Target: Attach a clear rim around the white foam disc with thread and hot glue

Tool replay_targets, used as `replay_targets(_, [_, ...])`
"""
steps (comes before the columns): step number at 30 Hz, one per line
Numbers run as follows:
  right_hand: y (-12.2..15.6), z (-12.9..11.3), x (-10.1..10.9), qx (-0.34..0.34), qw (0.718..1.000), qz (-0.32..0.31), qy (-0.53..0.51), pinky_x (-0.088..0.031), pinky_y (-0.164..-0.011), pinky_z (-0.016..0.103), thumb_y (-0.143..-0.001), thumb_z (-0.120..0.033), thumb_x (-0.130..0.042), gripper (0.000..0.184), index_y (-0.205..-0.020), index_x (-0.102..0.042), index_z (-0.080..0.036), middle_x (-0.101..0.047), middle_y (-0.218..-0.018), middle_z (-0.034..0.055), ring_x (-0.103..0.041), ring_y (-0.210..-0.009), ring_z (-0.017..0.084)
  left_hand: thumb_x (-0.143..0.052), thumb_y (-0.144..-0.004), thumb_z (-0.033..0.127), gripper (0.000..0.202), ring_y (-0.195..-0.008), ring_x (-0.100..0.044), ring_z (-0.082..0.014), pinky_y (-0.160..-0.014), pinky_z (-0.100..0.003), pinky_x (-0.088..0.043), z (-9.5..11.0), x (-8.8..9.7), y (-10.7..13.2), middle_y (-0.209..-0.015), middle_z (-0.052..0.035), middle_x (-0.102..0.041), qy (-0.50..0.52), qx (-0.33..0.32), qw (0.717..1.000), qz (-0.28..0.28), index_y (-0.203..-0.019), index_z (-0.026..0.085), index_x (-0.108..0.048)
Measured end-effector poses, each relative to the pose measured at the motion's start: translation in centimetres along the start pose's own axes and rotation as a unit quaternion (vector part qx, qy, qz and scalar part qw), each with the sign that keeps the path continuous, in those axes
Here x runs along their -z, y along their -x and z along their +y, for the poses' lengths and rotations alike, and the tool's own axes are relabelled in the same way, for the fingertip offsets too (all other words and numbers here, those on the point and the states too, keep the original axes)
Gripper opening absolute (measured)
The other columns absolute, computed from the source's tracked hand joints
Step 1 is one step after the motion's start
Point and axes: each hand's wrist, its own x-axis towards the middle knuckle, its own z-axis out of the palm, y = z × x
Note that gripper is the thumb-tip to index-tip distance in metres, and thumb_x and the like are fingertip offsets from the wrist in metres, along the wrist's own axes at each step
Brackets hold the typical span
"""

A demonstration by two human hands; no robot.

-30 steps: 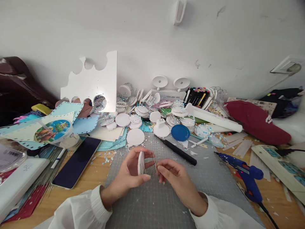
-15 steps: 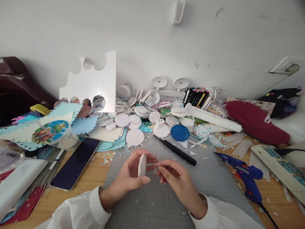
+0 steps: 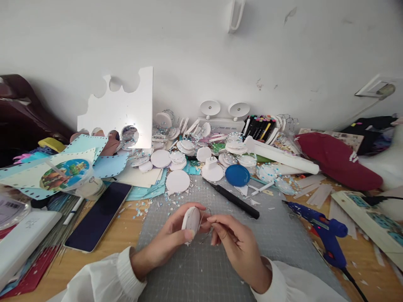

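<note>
My left hand (image 3: pixel 171 233) is closed around a round white foam disc (image 3: pixel 191 220), held tilted on edge with the thumb on its near side. Just right of the disc, my right hand (image 3: pixel 234 241) pinches a thin curved wire (image 3: pixel 209 211) between thumb and fingertips. The wire loops close to the disc; whether it touches is too fine to tell. Both hands are above the grey cutting mat (image 3: pixel 189 277). Beyond them lie a black pen-like cutter (image 3: pixel 236 201), a blue round lid (image 3: pixel 237 175) and a flat white disc (image 3: pixel 178 181).
A blue glue gun (image 3: pixel 324 226) and a power strip (image 3: pixel 374 222) lie on the right. On the left are a phone (image 3: pixel 99 216), a lidded cup (image 3: pixel 91 188) and a white power bank (image 3: pixel 28 247). White discs with beaded wire (image 3: pixel 236 144) pile up along the wall.
My left hand has turned the disc so its flat face shows more, and the thumb now lies over its edge. My right hand has shifted slightly with the wire.
</note>
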Motion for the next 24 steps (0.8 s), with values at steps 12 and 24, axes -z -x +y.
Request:
replay_targets(12, [0.4,0.2,0.1,-0.01,1.0,0.005,-0.007,-0.05,-0.054,0.024,-0.099,-0.027,-0.049,0.015,-0.102,-0.063,-0.023,-0.067,-0.074,0.0013,-0.059,-0.056,0.012,-0.067,-0.083,0.047,0.051,-0.117,-0.059,-0.0291,-0.101,-0.043,-0.039,0.2,0.0,0.0,-0.129,-0.0129,-0.064,-0.018,0.009,1.0,0.004,-0.127,0.025,-0.054])
replay_targets(24, [-0.3,0.0,0.7,0.022,0.997,0.067,0.024,-0.05,-0.051,0.021,-0.097,-0.025,-0.052,0.012,-0.099,-0.064,-0.025,-0.063,-0.072,-0.0007,-0.061,-0.054,0.01,-0.076,-0.077,0.028,0.057,-0.14,-0.035,-0.0336,-0.114,-0.048,-0.027,1.5,1.8,0.1,-0.15,-0.0125,-0.041,-0.384,-0.184,0.904,0.022,-0.13,0.028,-0.054])
